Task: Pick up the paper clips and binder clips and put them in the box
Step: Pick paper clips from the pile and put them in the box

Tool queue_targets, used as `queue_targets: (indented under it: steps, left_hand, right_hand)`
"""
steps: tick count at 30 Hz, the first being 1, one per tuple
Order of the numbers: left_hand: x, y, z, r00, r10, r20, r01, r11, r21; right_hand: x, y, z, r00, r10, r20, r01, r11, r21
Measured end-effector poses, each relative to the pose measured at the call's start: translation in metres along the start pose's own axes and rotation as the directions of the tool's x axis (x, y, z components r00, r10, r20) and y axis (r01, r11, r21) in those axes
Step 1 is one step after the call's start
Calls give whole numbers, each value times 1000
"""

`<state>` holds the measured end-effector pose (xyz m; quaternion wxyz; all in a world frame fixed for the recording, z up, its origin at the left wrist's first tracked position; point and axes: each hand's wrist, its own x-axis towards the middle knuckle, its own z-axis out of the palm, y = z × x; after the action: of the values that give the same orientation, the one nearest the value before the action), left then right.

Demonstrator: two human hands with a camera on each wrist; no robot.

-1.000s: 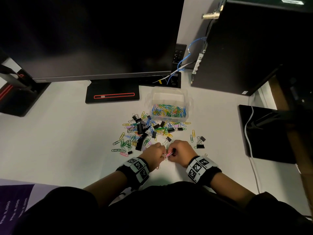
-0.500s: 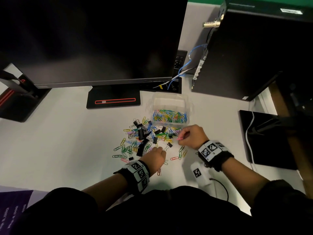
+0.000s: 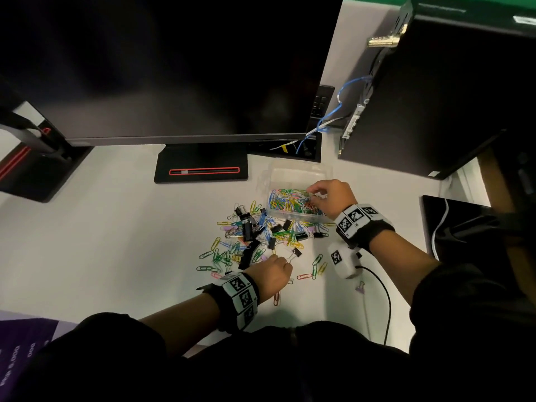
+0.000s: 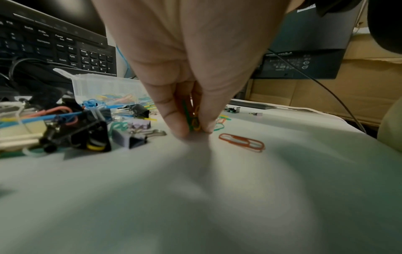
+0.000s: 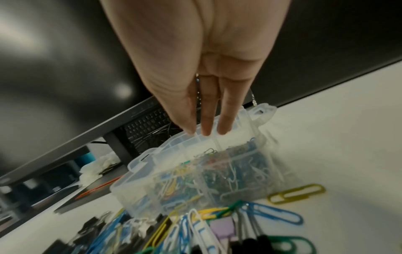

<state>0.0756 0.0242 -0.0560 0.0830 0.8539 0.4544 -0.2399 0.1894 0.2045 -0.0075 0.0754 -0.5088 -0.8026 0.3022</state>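
Observation:
A clear plastic box half full of coloured paper clips stands behind a loose pile of paper clips and black binder clips. My right hand hovers over the box's right part, fingers straight and pointing down, nothing visible between them. At the pile's near edge, my left hand presses its fingertips to the table and pinches green and yellow paper clips. An orange paper clip lies just right of it.
A monitor and its stand base rise behind the pile, and a black computer tower with cables stands at the back right. A keyboard leans behind the box. A purple binder clip lies near the front, beside a black cable.
My right hand left the left hand, carried pink clips back to the box and now hangs over it with straight fingers. The left hand stayed at the pile's near edge.

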Motion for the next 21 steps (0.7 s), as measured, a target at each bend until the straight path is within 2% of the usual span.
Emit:
queue_targets:
  steps: [2,4,6,9,11,14,16,21]
  left_hand:
    - [1,2,5,1000,-12,-24,11,999,-34]
    - [1,2,4,999,-36,-3,36,998,-44]
    - [5,3,9,1000,-2,-19,0,995,-102]
    - [6,2,2,998,-55,12,57,986,-157]
    - [6,2,-1,997,-65,44,72,984,-165]
    - [5,1,-5,996,-62,57,71,980,-185]
    - [3,-1,-6,994,-90,66,104,959,-264]
    - [10,-16,-9,985,-165,-54,117,862,-493]
  right_hand:
    - [-14,5,-4,997,-74,-19,74,997,-13]
    - [-32,12,-8,991,-131,21,131,991,-26]
    - [-53,23,-8,979,-152,132,159,987,-39]
    - [-78,45,4,933,-134,335,180,977,-112]
    - [-88,56,16,905,-125,407,187,976,-116]
    - [-94,61,29,916,-162,367,178,984,-10]
    - [-94,61,35,929,-170,328,168,985,35]
    - [-87,62,38,923,-161,349,174,985,-7]
